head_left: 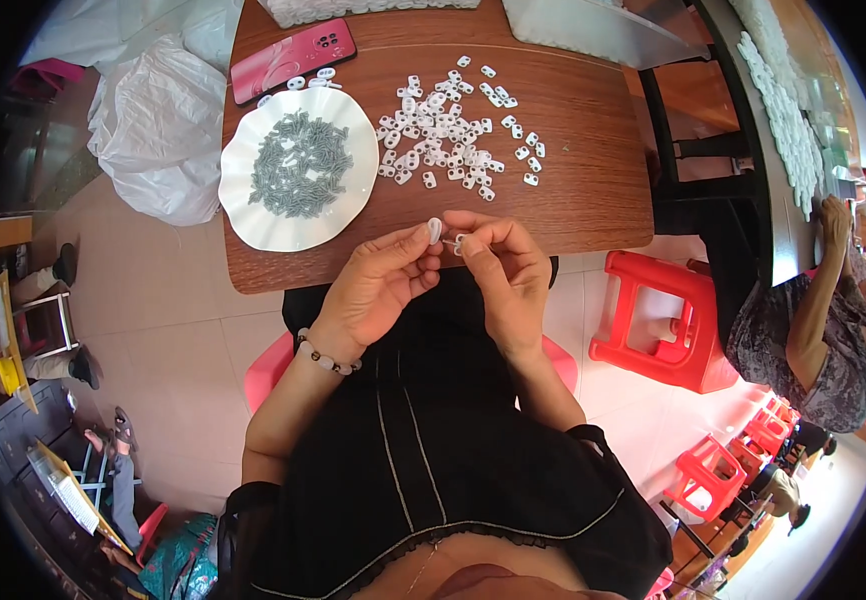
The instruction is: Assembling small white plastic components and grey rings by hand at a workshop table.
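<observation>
Just off the table's near edge, my left hand (383, 275) pinches a small white oval plastic piece (435, 230) between thumb and forefinger. My right hand (503, 270), close beside it, pinches a white two-holed plastic piece (460, 244). A thin pin-like part (448, 242) spans the narrow gap between them; its exact kind is too small to tell. Beyond my left hand stands a white scalloped plate (238, 215) bearing a heap of tiny grey springs (301, 165). Many loose two-holed white pieces (443, 130) lie spread on the brown table (583, 160) past my fingertips.
A pink phone (293, 62) lies at the far left, several white oval pieces (325, 78) beside it. Translucent bins (608, 30) stand at the back. A white plastic bag (158, 130) sits left, a red stool (663, 320) right. Another person (813, 330) works at the right-hand table.
</observation>
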